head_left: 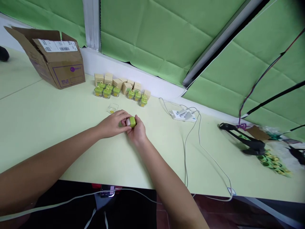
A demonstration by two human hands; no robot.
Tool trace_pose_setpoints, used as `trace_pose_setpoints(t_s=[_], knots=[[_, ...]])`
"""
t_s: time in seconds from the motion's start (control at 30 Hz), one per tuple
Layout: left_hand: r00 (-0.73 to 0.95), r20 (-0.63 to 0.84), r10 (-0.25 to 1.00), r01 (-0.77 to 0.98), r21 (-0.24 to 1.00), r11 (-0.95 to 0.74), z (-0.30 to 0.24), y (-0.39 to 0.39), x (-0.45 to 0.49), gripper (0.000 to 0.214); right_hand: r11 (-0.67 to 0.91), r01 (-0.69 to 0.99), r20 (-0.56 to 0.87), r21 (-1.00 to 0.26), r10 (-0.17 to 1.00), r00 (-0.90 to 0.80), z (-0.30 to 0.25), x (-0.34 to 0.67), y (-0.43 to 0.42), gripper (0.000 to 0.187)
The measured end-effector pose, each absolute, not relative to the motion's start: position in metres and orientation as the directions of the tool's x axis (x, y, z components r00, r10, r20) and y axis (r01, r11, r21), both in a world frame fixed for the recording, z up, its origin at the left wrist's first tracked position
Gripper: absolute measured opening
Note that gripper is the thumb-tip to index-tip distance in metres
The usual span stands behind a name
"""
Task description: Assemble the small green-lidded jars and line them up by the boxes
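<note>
Both hands meet above the table around a small green case [132, 121] with a white rounded piece [128, 122] at its left end. My right hand [138, 132] is closed around the green part, thumb along its right side. My left hand [116, 124] has its fingers bent about the white end, which they partly hide. Just beyond my left hand, an open clear plastic box [113, 108] with a small yellow mark lies on the table. Farther back stand several clear boxes with green lids and loops [107, 91], with small tan cartons [118, 83] behind them.
A large open cardboard box [66, 71] stands at the back left. A white power strip [183, 115] with plugs and trailing cables [200, 143] lies right of my hands. Farther right are a black stand-like object [252, 144] and green-yellow pieces [274, 163]. A phone [107, 190] is below the table edge.
</note>
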State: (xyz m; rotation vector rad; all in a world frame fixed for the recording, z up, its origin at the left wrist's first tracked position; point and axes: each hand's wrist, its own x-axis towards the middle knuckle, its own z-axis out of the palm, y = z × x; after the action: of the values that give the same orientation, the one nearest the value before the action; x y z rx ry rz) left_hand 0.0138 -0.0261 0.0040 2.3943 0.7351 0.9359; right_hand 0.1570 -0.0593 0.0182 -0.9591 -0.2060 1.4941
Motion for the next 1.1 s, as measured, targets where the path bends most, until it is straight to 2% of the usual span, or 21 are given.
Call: trace_pose_setpoints(t_s=[0.1, 0.27, 0.4, 0.53, 0.67, 0.8, 0.97, 1.1], knots=[[0.588, 0.529, 0.612, 0.291, 0.568, -0.770, 0.003, -0.025, 0.014, 0.034, -0.224, -0.689, -0.389, -0.690, 0.916, 0.092, 0.015, 0.155, -0.061, 0.037], [0.538, 0.618, 0.573, 0.292, 0.502, -0.814, 0.007, -0.026, 0.016, 0.030, -0.142, -0.625, -0.220, -0.768, 0.974, 0.049, 0.013, 0.159, -0.061, 0.018], [0.496, 0.686, 0.533, 0.330, 0.419, -0.846, 0.007, -0.022, 0.013, 0.032, -0.098, -0.583, -0.133, -0.806, 0.991, 0.017, 0.017, 0.161, -0.063, 0.020], [0.470, 0.728, 0.498, 0.363, 0.355, -0.861, 0.007, -0.019, 0.008, 0.038, -0.090, -0.439, -0.128, -0.894, 0.990, 0.058, 0.019, 0.162, -0.067, 0.027], [0.417, 0.715, 0.561, 0.294, 0.478, -0.828, 0.008, -0.019, 0.007, 0.045, -0.085, -0.414, -0.140, -0.907, 0.985, 0.104, 0.016, 0.166, -0.064, 0.038], [0.296, 0.740, 0.604, 0.153, 0.588, -0.794, 0.007, -0.014, 0.004, 0.036, -0.113, -0.437, -0.191, -0.893, 0.972, 0.140, 0.012, 0.169, -0.059, 0.047], [0.324, 0.707, 0.628, 0.036, 0.655, -0.755, 0.005, -0.011, -0.001, 0.032, -0.139, -0.403, -0.221, -0.905, 0.961, 0.165, 0.008, 0.168, -0.057, 0.051], [0.380, 0.668, 0.639, 0.043, 0.678, -0.734, 0.008, -0.014, -0.001, 0.022, -0.145, -0.387, -0.218, -0.911, 0.964, 0.152, 0.006, 0.166, -0.058, 0.053]])
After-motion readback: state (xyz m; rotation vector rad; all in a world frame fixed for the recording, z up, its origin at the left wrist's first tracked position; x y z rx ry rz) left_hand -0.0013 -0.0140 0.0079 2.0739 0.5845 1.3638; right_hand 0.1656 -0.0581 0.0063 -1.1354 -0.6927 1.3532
